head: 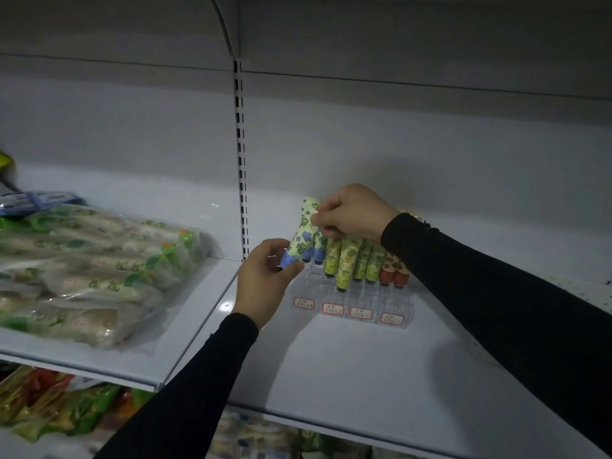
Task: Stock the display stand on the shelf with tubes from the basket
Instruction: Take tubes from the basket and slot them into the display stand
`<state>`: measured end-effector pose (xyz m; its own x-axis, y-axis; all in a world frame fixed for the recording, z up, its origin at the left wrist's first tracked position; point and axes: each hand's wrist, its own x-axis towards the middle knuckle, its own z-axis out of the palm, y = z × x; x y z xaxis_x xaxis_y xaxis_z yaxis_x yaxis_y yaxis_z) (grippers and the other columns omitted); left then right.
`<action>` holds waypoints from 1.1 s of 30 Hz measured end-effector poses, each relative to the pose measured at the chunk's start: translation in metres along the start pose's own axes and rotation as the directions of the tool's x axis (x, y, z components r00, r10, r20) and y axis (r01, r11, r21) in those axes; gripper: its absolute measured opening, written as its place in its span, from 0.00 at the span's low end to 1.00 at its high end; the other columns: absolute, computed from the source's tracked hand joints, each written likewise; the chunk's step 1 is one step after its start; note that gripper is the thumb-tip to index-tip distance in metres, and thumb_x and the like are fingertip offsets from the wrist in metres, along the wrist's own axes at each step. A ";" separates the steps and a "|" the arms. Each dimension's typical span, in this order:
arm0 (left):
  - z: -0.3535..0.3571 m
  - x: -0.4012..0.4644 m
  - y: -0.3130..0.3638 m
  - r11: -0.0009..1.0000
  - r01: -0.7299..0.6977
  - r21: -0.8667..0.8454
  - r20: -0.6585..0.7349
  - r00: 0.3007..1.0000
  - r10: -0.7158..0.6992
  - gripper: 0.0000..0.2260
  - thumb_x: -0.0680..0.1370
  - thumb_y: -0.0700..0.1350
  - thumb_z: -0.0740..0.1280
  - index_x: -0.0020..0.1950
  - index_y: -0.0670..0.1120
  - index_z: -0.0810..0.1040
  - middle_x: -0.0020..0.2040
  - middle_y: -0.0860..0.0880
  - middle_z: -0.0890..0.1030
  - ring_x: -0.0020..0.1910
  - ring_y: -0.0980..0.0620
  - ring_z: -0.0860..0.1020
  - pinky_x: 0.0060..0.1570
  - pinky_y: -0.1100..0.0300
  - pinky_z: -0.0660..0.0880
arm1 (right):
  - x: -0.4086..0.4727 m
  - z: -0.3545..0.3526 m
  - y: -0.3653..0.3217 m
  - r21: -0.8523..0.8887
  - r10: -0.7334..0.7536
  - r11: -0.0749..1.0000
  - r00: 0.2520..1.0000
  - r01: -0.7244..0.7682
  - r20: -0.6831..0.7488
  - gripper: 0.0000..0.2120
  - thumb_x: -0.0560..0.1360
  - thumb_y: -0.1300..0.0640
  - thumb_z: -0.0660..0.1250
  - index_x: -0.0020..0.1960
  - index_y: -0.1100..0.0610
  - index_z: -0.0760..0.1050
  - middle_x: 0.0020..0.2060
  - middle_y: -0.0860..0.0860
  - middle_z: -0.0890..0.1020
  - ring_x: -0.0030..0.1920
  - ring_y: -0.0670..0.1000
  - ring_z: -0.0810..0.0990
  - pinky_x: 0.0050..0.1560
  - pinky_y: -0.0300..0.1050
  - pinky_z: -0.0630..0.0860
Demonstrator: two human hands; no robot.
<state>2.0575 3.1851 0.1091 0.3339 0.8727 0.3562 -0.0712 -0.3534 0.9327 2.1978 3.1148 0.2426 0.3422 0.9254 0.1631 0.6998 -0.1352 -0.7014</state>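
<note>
Several floral plastic tubes (347, 260) already fill the clear acrylic display stand (351, 303)'s back slots, front slots look empty, while the left hand (265, 286) and right hand (351, 213) pinch a blue-capped flowered tube (299, 240) over its left column.

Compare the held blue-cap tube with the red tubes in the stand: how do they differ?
The blue-cap tube has blue flowers and a blue cap; the red tubes are red-orange. It leans, cap down, above the stand's left end, while the red tubes sit in slots at the right end. Both hands hold it, left hand at the cap, right hand at the top; nothing grips the red tubes. All stand cap down.
</note>
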 end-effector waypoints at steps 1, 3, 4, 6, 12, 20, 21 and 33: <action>0.000 0.000 -0.002 0.999 -0.008 0.047 0.001 1.000 0.008 0.15 0.73 0.41 0.76 0.55 0.53 0.77 0.51 0.54 0.81 0.48 0.56 0.80 0.45 0.69 0.76 | 0.001 0.002 -0.001 -0.055 -0.021 0.998 1.000 0.021 -0.001 0.07 0.75 0.57 0.71 0.45 0.62 0.82 0.30 0.52 0.82 0.27 0.44 0.78 0.32 0.33 0.74; -0.002 -0.001 -0.008 0.994 -0.035 0.104 0.036 0.999 0.031 0.15 0.73 0.44 0.76 0.54 0.56 0.76 0.51 0.56 0.81 0.49 0.56 0.80 0.48 0.64 0.77 | 0.003 0.004 -0.001 -0.177 -0.076 0.982 0.997 0.069 -0.032 0.09 0.75 0.55 0.70 0.41 0.61 0.83 0.31 0.52 0.83 0.30 0.45 0.79 0.35 0.37 0.74; -0.005 -0.001 -0.012 0.988 -0.042 0.148 0.066 0.997 0.032 0.14 0.74 0.45 0.76 0.55 0.56 0.77 0.51 0.56 0.81 0.50 0.56 0.80 0.51 0.62 0.78 | 0.005 0.004 -0.001 -0.227 -0.102 0.970 0.993 0.087 -0.055 0.10 0.75 0.55 0.70 0.40 0.61 0.83 0.31 0.50 0.83 0.30 0.44 0.78 0.34 0.37 0.72; -0.014 0.000 -0.023 0.929 -0.059 0.365 0.135 0.991 0.009 0.16 0.76 0.50 0.73 0.62 0.52 0.77 0.56 0.52 0.80 0.53 0.55 0.78 0.55 0.60 0.75 | 0.008 0.003 -0.001 -0.298 -0.142 0.948 0.986 0.110 -0.088 0.12 0.75 0.53 0.70 0.41 0.62 0.83 0.33 0.47 0.83 0.32 0.44 0.79 0.33 0.36 0.72; -0.040 0.000 -0.063 0.568 -0.245 0.786 0.335 0.940 -0.059 0.27 0.72 0.71 0.52 0.46 0.49 0.74 0.48 0.49 0.78 0.55 0.45 0.76 0.57 0.55 0.71 | 0.019 0.004 0.006 -0.456 -0.194 0.884 0.969 0.106 -0.150 0.13 0.75 0.54 0.68 0.40 0.64 0.82 0.39 0.53 0.85 0.40 0.52 0.81 0.41 0.40 0.72; -0.039 -0.004 -0.062 0.522 -0.340 0.782 0.396 0.918 0.003 0.22 0.72 0.67 0.56 0.39 0.48 0.68 0.41 0.51 0.72 0.51 0.48 0.74 0.52 0.57 0.70 | 0.027 0.011 0.012 -0.549 -0.213 0.831 0.964 0.094 -0.157 0.23 0.75 0.59 0.66 0.23 0.54 0.62 0.21 0.48 0.65 0.23 0.46 0.63 0.27 0.36 0.60; -0.040 -0.004 -0.063 0.519 -0.341 0.784 0.400 0.917 0.000 0.22 0.72 0.67 0.56 0.39 0.48 0.69 0.41 0.51 0.72 0.52 0.48 0.74 0.52 0.57 0.70 | 0.027 0.012 0.011 -0.550 -0.216 0.829 0.963 0.095 -0.159 0.24 0.75 0.59 0.66 0.23 0.53 0.61 0.21 0.48 0.64 0.23 0.46 0.63 0.27 0.36 0.60; -0.042 -0.002 -0.067 0.516 -0.342 0.785 0.400 0.916 -0.002 0.24 0.71 0.67 0.56 0.42 0.46 0.73 0.45 0.51 0.74 0.54 0.49 0.74 0.55 0.57 0.70 | 0.032 0.017 0.018 -0.573 -0.204 0.815 0.968 0.085 -0.147 0.19 0.74 0.58 0.66 0.26 0.52 0.69 0.25 0.46 0.72 0.27 0.44 0.68 0.32 0.39 0.63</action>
<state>2.0224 3.2205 0.0482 0.6821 0.6657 0.3025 0.5873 -0.7453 0.3157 2.2104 3.1479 0.2237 0.2804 0.8714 0.4026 0.9588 -0.2346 -0.1601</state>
